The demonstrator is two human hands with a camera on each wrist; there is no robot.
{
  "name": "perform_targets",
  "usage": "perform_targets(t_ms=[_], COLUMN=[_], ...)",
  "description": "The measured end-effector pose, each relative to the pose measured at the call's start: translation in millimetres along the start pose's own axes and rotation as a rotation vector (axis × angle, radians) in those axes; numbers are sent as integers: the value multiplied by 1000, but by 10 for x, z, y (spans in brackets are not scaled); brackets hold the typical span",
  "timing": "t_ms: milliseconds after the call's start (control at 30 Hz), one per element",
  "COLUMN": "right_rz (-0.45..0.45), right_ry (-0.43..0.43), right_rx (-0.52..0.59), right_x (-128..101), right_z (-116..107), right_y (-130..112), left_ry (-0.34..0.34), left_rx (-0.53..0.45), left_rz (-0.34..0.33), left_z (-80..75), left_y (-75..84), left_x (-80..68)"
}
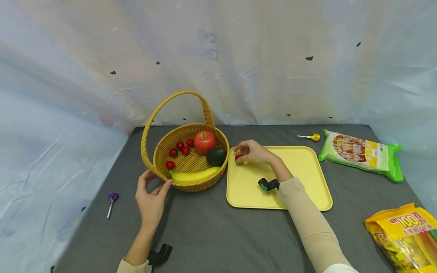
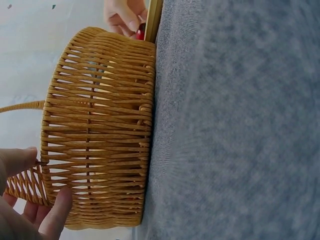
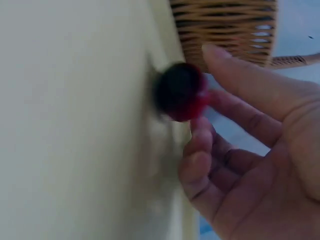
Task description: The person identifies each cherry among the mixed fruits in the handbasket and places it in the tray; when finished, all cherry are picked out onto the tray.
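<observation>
Hands working at woven wicker basket (image 1: 191, 159) and flat yellow plastic tray (image 1: 300, 167).
Right hand (image 1: 254, 152) is pinching a small red cherry tomato (image 1: 238, 157) over the tray's corner; left hand (image 1: 150, 199) is clasping the basket's rim.

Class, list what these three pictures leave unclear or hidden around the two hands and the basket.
1. Red fruit in the right hand: blurred in the right wrist view, mostly covered by fingers in the head view.
2. Basket contents: its wall hides them in the left wrist view.
3. Left hand: cut off by the left wrist view's edge.
4. Yellow bag: cut off at the head view's corner.
</observation>
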State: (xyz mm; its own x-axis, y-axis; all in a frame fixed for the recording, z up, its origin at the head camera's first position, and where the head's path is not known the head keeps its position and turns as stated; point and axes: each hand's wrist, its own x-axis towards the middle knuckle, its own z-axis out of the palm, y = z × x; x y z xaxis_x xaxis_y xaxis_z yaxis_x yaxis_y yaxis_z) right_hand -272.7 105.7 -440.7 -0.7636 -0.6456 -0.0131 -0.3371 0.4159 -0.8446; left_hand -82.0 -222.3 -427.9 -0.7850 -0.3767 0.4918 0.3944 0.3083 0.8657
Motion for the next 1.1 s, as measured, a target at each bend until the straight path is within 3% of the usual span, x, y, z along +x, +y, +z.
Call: perform_targets(t_ms=[200,400,500,633,800,900,1100], right_rz=[-41,-171,-225,-256,-190,-123,-39], right_ry=[96,137,61,-124,-329,-379,-385], right_rx=[14,93,111,118,102,157,257], right_x=[36,318,561,929,1293,1415,1471], right_z=[-247,-320,-212,63,491,728,1000], right_y=[-263,-719,-989,-1296,-1483,-1487,-1410], left_ry=[-2,-11,-17,-10,1,7,-3], left_rx=[-19,-19,-14,-11,-14,-10,3], left_rz=[-21,1,17,18,14,11,18], left_z=[-9,4,11,9,-6,-12,8], left_y=[-176,-140,-48,54,59,53,93], left_x=[7,12,18,18,-4,-16,-15])
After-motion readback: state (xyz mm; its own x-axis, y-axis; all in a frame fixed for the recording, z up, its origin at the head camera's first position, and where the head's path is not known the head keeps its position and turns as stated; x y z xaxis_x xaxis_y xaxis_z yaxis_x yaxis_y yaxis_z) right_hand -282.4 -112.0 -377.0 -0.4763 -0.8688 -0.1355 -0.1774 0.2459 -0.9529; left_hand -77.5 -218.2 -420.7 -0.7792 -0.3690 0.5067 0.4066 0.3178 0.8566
